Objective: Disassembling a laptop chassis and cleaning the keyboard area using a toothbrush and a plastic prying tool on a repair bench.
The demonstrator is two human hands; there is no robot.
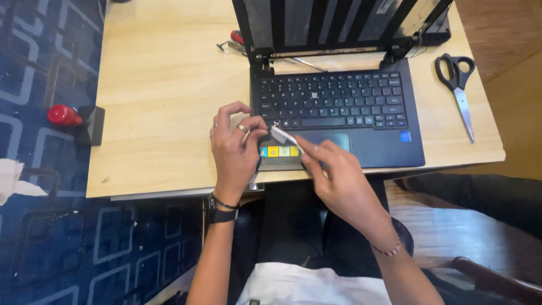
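A dark blue laptop (389,148) lies open on a light wooden table (164,85), its screen bezel stripped. One key is gone from the keyboard (333,101), leaving a pale spot. My left hand (234,149) rests on the laptop's front left corner, fingers by the palm rest. My right hand (333,175) holds a thin silvery tool (282,135), its tip over the left palm rest just above a row of coloured stickers (278,151).
Black-handled scissors (458,85) lie on the table's right side. A red-handled screwdriver (237,38) and a thin metal rod lie behind the laptop hinge. A red and black object (73,118) sits on the blue patterned carpet to the left. A chair arm is at lower right.
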